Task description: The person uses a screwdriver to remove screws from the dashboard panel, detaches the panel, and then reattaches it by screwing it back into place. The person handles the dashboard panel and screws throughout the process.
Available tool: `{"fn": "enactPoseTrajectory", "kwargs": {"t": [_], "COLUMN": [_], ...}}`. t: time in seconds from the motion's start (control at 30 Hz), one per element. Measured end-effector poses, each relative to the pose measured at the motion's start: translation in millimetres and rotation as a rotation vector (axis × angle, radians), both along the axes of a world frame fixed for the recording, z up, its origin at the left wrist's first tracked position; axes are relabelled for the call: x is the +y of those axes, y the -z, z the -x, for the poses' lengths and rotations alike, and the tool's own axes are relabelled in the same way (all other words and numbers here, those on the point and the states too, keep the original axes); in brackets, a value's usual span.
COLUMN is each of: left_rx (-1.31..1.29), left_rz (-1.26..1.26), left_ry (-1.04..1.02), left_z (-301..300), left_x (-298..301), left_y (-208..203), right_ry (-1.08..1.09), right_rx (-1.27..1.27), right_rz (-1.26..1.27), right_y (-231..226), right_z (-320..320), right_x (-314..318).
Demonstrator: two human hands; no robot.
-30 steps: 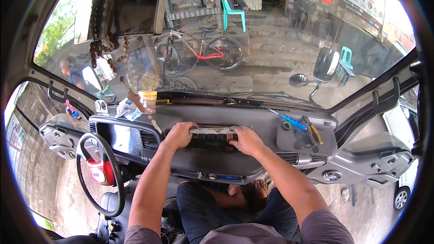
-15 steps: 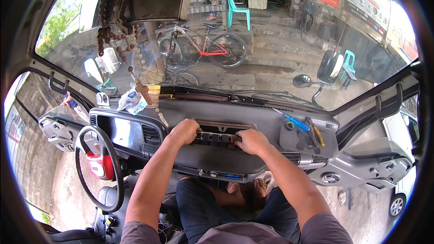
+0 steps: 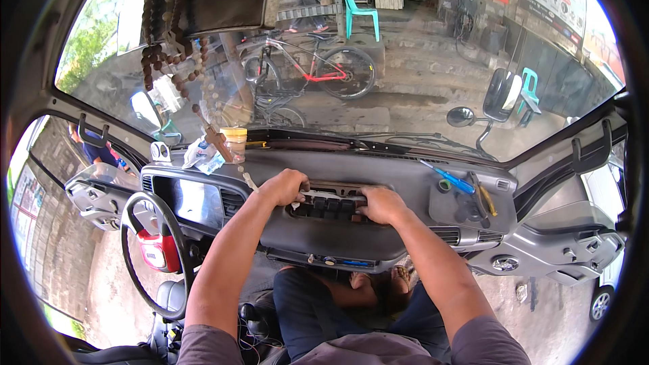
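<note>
My left hand (image 3: 287, 187) is closed on the left end of a dashboard panel (image 3: 334, 197) with a pale grey upper edge and a row of black blocks below it. On its right end, my right hand (image 3: 380, 204) is closed too, its fingertips partly hidden. The panel sits at a rectangular opening (image 3: 331, 187) in the dark dashboard, whose back edge shows beyond it. I cannot tell how far the panel is inside the opening.
To the right on the dashboard lie a blue-handled screwdriver (image 3: 456, 180) and yellow-handled pliers (image 3: 488, 201). A steering wheel (image 3: 152, 257) stands at the left. Wooden beads with a cross (image 3: 216, 139) hang before a plastic bag (image 3: 197, 155) and a yellow-topped tub (image 3: 235, 140).
The panel's top has tilted, showing its pale edge and less of the block fronts. Both hands stay on its ends. The whole view has shifted slightly.
</note>
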State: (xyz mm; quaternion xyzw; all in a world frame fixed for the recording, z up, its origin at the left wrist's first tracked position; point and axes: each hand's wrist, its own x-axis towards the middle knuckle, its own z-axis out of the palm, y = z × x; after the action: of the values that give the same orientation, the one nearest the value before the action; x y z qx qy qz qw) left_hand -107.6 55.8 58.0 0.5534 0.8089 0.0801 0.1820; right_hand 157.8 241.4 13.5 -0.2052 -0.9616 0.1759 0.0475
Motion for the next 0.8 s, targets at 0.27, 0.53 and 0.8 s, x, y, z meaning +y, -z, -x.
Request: {"fn": "enactPoseTrajectory", "kwargs": {"t": [0.27,0.53,0.8], "left_rx": [-0.017,-0.084,-0.090], "left_rz": [0.038,-0.065,-0.134], "left_ry": [0.047,-0.068,-0.147], "left_z": [-3,4,1], "left_x": [-5,-1,-3], "left_y": [-10,5,17], "right_ry": [0.094,0.126,0.083], "right_rx": [-0.056,-0.023,-0.122], "right_rz": [-0.018,-0.052,-0.053], "right_y": [-2,4,4], "right_z": [-10,-9,1], "right_x": [-22,-25,-18]}}
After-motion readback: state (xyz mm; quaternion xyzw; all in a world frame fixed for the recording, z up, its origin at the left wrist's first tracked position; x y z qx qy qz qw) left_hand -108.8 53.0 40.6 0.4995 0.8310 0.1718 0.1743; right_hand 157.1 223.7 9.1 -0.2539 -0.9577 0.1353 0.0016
